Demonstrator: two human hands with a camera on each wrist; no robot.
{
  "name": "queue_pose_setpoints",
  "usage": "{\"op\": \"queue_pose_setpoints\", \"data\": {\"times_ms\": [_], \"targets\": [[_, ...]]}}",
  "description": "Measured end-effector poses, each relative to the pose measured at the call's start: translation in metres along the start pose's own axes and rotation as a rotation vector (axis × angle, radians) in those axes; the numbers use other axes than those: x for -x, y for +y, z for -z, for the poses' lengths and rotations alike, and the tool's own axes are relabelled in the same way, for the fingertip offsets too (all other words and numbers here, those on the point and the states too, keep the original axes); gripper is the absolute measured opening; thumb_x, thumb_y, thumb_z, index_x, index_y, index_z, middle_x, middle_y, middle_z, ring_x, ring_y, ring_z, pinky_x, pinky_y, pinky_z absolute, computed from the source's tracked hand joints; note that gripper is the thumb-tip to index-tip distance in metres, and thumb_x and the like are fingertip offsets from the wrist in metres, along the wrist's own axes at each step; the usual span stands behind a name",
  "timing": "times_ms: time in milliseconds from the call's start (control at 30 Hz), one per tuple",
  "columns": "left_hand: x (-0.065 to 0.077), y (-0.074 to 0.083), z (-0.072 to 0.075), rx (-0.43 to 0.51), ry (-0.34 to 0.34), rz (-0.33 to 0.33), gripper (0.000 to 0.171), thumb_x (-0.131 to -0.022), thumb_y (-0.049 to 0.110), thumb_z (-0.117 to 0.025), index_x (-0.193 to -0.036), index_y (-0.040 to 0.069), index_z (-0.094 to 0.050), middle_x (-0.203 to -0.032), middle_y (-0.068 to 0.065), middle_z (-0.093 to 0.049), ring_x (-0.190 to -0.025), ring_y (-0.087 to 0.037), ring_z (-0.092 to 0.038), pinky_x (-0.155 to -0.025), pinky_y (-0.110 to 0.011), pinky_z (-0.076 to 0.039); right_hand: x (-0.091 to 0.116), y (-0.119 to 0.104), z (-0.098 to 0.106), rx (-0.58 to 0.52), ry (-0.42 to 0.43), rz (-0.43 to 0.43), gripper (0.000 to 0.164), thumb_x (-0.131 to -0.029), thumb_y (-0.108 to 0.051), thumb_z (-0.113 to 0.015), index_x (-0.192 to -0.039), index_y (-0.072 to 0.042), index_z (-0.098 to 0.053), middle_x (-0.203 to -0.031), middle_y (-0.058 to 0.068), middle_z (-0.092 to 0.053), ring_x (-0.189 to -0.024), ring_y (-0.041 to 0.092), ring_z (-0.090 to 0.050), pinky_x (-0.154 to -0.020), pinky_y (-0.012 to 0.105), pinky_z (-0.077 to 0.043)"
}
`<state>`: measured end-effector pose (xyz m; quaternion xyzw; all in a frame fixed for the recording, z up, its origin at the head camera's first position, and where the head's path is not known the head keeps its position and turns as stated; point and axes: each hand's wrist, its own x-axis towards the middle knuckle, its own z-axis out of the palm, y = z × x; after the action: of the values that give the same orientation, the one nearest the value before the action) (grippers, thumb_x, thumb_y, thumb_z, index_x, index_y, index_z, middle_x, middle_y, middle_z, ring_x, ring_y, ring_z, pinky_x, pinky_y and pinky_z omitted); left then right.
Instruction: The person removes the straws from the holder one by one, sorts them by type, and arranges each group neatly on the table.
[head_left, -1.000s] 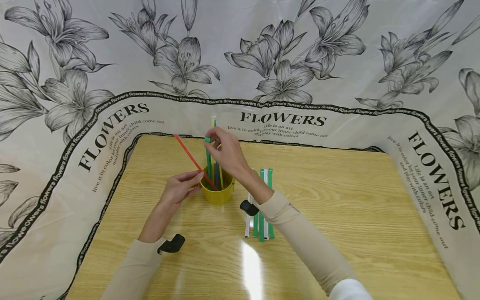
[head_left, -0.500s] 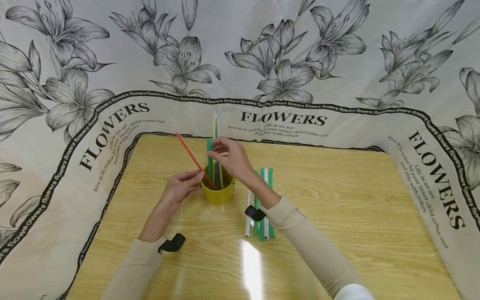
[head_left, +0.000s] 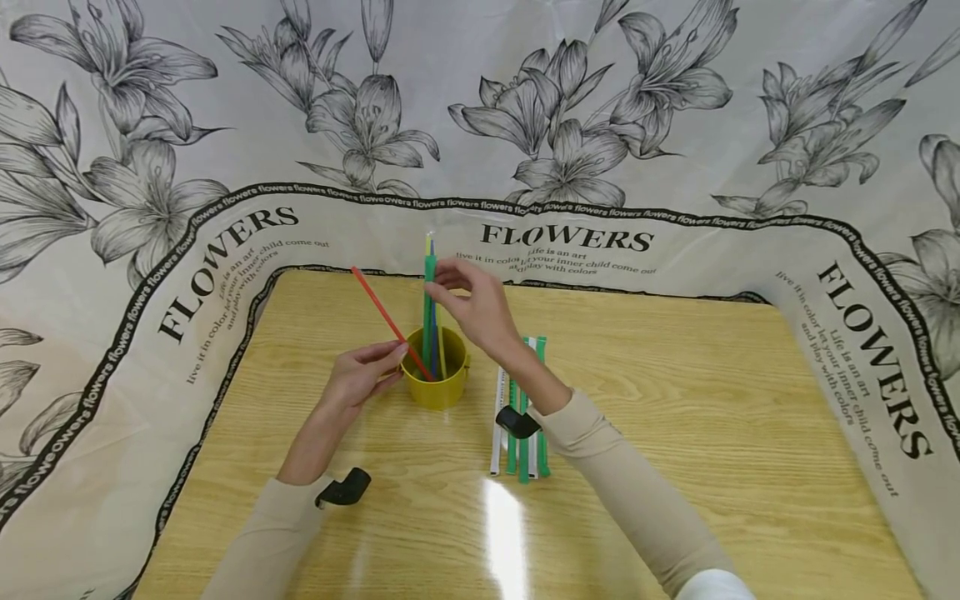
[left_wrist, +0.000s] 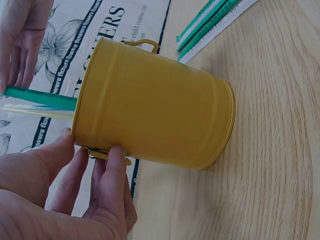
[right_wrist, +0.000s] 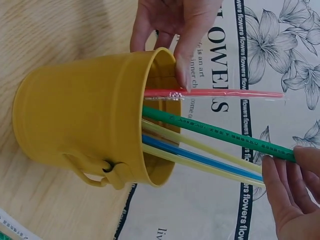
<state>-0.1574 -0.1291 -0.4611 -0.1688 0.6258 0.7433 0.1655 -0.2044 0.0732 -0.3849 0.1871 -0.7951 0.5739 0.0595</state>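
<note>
The green stick (head_left: pixel 428 308), printed along its side, stands nearly upright with its lower end inside the yellow bucket (head_left: pixel 438 396); you cannot tell whether it touches the bottom. Your right hand (head_left: pixel 478 307) pinches it near its top end, between thumb and fingers. Your left hand (head_left: pixel 363 377) grips the bucket at its rim, thumb on the edge and fingers around the side by one of the small looped handles. Your two hands are apart, on opposite sides of the sticks.

Beside the green stick in the bucket you have a red stick (head_left: pixel 378 308), in a clear wrapper, leaning out past your left thumb, plus a blue stick (right_wrist: pixel 200 156) between two yellow sticks (right_wrist: pixel 200 165). The bucket stands upright on the wooden table (head_left: pixel 675 400). Near it, under your right forearm, green and white strips (head_left: pixel 523 454) lie side by side. A black device (head_left: pixel 345 487) sits at your left cuff, another at your right. Around the table's far edge hangs a white flower-printed cloth (head_left: pixel 420 67).
</note>
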Motion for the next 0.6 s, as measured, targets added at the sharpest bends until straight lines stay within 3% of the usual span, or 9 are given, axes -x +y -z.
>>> {"op": "queue_pose_setpoints", "data": {"times_ms": [333,467,600], "targets": [[0.0,0.0,0.0,-0.007,0.015,0.007,0.043,-0.098,0.016,-0.073,-0.136,-0.002,-0.065,-0.122,-0.011,-0.07,-0.115,-0.023,-0.067,-0.096,-0.03,-0.058,-0.005,-0.009,0.014,-0.109,0.091,0.087,0.023,-0.099,-0.008,-0.07,-0.119,0.004,-0.067,-0.106,0.018,-0.07,-0.097,0.03,-0.071,-0.084,0.032,-0.064],[0.0,0.0,-0.001,-0.007,0.012,0.008,0.044,-0.098,0.016,-0.073,-0.136,-0.002,-0.064,-0.124,-0.011,-0.069,-0.111,-0.02,-0.068,-0.096,-0.03,-0.058,-0.009,-0.012,0.024,-0.175,0.155,0.131,0.023,-0.098,-0.002,-0.07,-0.118,0.007,-0.066,-0.104,0.02,-0.069,-0.092,0.033,-0.073,-0.079,0.037,-0.065],[0.0,0.0,0.0,-0.006,0.002,0.002,0.045,-0.098,0.017,-0.073,-0.138,-0.002,-0.063,-0.122,-0.009,-0.07,-0.102,-0.013,-0.069,-0.095,-0.028,-0.058,-0.012,-0.013,0.035,-0.208,0.204,0.143,0.024,-0.099,-0.001,-0.069,-0.121,0.008,-0.065,-0.105,0.019,-0.067,-0.087,0.024,-0.073,-0.078,0.038,-0.066]]}}
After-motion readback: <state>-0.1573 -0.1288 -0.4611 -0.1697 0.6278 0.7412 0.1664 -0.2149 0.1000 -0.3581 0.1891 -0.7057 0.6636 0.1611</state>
